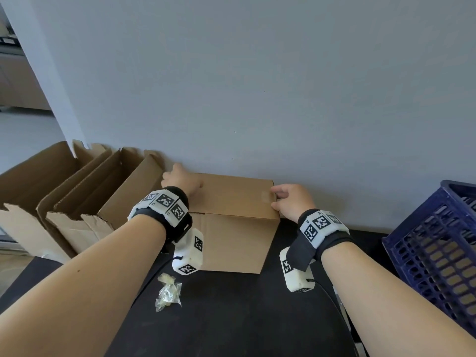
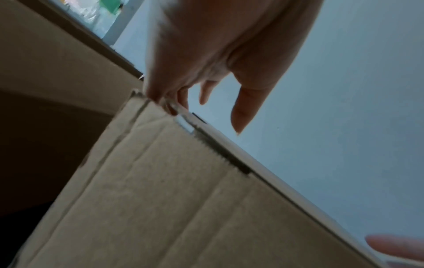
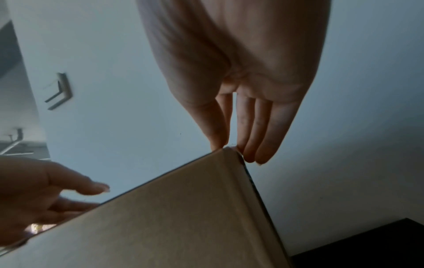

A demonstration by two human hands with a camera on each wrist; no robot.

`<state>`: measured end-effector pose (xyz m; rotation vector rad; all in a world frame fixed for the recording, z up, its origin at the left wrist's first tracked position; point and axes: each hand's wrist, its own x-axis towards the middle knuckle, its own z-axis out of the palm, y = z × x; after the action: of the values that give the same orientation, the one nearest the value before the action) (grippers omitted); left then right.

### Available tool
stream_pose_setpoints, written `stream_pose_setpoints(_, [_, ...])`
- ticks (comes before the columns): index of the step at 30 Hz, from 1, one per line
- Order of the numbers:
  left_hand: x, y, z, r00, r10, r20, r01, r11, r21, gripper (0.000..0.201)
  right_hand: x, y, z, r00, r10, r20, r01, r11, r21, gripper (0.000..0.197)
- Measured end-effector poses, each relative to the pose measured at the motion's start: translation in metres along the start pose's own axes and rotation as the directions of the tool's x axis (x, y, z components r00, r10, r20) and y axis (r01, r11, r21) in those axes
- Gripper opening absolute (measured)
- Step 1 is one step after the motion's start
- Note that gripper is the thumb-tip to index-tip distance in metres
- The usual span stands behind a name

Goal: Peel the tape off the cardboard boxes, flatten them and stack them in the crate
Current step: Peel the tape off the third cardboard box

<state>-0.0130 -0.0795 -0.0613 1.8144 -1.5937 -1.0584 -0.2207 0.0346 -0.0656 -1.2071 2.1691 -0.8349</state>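
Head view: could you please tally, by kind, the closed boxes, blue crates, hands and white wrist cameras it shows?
closed cardboard box: 1
blue crate: 1
hands: 2, left hand and right hand
wrist cameras: 2, left wrist camera and right wrist camera
Total: 6

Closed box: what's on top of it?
On the box: left hand at its far-left corner, right hand pinching the right edge by the tape. Under the hands is hidden.
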Motion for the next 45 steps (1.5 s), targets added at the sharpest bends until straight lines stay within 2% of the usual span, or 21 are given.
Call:
stream_pose_setpoints(2, [0.001,0.007,0.003,0.993,0.109,-0.055,-0.109,0.994,-0.003,0.071,0.002,0.000,-0.003,1.000,0.001,0.015,0.000,0.999,-0.036,0.048])
stream_pose_setpoints(4, [-0.002,0.017,0.011,0.977,0.210,-0.020,-0.211,0.974,-0.086,0.064,0.003,0.001,-0.008,0.999,-0.004,0.035,0.007,0.997,-0.077,0.048])
stream_pose_setpoints(6, [-0.008,0.027,0.021,0.955,0.286,0.078,-0.272,0.951,-0.147,0.054,0.004,0.001,-0.012,0.999,-0.006,0.052,0.012,0.994,-0.107,0.047])
stream_pose_setpoints(10, [-0.018,0.041,0.048,0.889,0.380,0.254,-0.360,0.925,-0.126,0.043,0.008,0.002,-0.015,0.998,0.001,0.064,0.007,0.993,-0.118,0.038])
stream_pose_setpoints(15, [-0.013,0.038,0.070,0.860,0.360,0.362,-0.382,0.924,-0.013,0.042,0.013,0.004,-0.022,0.996,-0.014,0.089,0.029,0.985,-0.170,0.034])
stream_pose_setpoints(19, [-0.007,0.031,0.075,0.874,0.327,0.359,-0.398,0.906,0.146,0.046,0.016,0.005,-0.019,0.995,-0.029,0.099,0.045,0.986,-0.162,0.033])
stream_pose_setpoints(21, [-0.004,0.028,0.074,0.879,0.326,0.347,-0.401,0.900,0.170,0.046,0.018,0.002,-0.017,0.993,-0.036,0.111,0.055,0.983,-0.174,0.033])
stream_pose_setpoints(38, [0.002,0.024,0.070,0.857,0.329,0.397,-0.390,0.917,0.081,0.042,0.020,-0.005,-0.016,0.992,-0.023,0.126,0.055,0.964,-0.259,0.029])
stream_pose_setpoints(40, [0.002,0.024,0.070,0.854,0.340,0.394,-0.398,0.914,0.074,0.041,0.017,-0.007,-0.016,0.991,-0.029,0.127,0.064,0.958,-0.278,0.033])
stream_pose_setpoints(43, [0.001,0.024,0.071,0.849,0.345,0.399,-0.410,0.908,0.089,0.041,0.013,-0.010,-0.015,0.987,-0.062,0.149,0.107,0.943,-0.314,0.050])
stream_pose_setpoints(45, [0.002,0.024,0.071,0.847,0.346,0.403,-0.415,0.905,0.096,0.040,0.010,-0.013,-0.014,0.985,-0.078,0.153,0.125,0.936,-0.330,0.048])
